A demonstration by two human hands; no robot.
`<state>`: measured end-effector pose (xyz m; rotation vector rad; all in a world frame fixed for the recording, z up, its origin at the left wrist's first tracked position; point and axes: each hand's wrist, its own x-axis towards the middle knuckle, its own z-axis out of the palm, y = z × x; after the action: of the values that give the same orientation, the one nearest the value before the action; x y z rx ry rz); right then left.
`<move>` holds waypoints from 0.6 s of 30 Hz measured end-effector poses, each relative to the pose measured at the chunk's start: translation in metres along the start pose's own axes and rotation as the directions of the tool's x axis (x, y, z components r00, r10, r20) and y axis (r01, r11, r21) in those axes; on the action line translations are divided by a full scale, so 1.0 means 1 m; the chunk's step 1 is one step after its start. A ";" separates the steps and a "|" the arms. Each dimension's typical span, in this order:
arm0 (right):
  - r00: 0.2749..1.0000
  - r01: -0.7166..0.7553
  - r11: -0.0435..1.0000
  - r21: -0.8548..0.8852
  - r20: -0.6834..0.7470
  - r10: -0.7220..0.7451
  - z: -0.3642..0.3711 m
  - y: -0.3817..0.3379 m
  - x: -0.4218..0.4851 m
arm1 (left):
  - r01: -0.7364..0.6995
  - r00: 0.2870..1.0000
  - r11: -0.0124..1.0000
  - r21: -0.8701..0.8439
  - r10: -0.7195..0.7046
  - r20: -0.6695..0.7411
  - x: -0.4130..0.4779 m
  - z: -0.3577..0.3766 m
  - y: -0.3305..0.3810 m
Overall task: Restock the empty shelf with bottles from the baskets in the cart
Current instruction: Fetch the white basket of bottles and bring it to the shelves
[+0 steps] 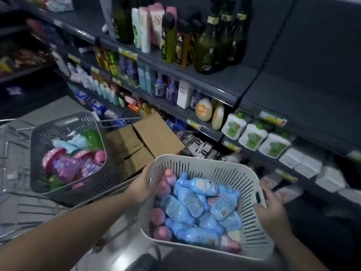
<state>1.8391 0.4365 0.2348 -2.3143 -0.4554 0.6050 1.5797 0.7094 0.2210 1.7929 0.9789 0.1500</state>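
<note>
Left hand (143,184) and right hand (271,209) were curled over opposite rims of the white basket (244,182), likely so the blue bottles (187,208) heaped inside wouldn't spill, right of the cart (23,214), below the empty shelf (312,90).

Blurred print, hidden fingers, a cropped cart
Print on the blue bottles (195,204) and price tags (272,118) is too blurred to read. The left hand (142,184) hides its fingertips behind the white basket (252,229) wall, the right hand (271,208) has smeared fingers, and the cart (17,212) runs off the left edge.
</note>
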 end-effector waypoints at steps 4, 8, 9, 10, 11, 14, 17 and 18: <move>0.994 0.103 0.995 -0.013 0.050 -0.102 0.004 -0.069 0.068 | -0.009 0.995 0.998 -0.070 0.002 -0.101 0.043 -0.036 0.013; 0.965 0.234 0.972 0.020 0.114 -0.235 0.027 -0.140 0.119 | -0.015 0.982 0.992 -0.127 -0.009 -0.187 0.084 -0.075 0.003; 0.960 0.249 0.968 0.022 0.128 -0.250 0.034 -0.155 0.132 | -0.017 0.979 0.992 -0.126 -0.009 -0.203 0.094 -0.086 0.002; 0.956 0.258 0.966 0.005 0.140 -0.256 0.042 -0.170 0.145 | -0.013 0.979 0.993 -0.121 -0.012 -0.206 0.105 -0.098 0.001; 0.950 0.279 0.960 -0.017 0.153 -0.273 0.049 -0.185 0.156 | -0.011 0.978 0.994 -0.112 -0.013 -0.207 0.116 -0.108 -0.002; 0.939 0.308 0.948 -0.083 0.186 -0.289 0.069 -0.226 0.191 | -0.011 0.972 0.992 -0.124 -0.018 -0.235 0.138 -0.134 -0.001; 0.913 0.358 0.923 -0.141 0.260 -0.315 0.087 -0.260 0.223 | 0.032 0.958 0.977 -0.209 -0.090 -0.273 0.156 -0.150 -0.012; 0.899 0.383 0.912 -0.145 0.287 -0.332 0.094 -0.272 0.231 | 0.042 0.953 0.976 -0.214 -0.103 -0.284 0.161 -0.153 -0.017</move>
<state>1.9391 0.7865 0.2963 -2.2566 -1.0855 0.7014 1.5970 0.9314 0.2228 1.5685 1.1929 0.4660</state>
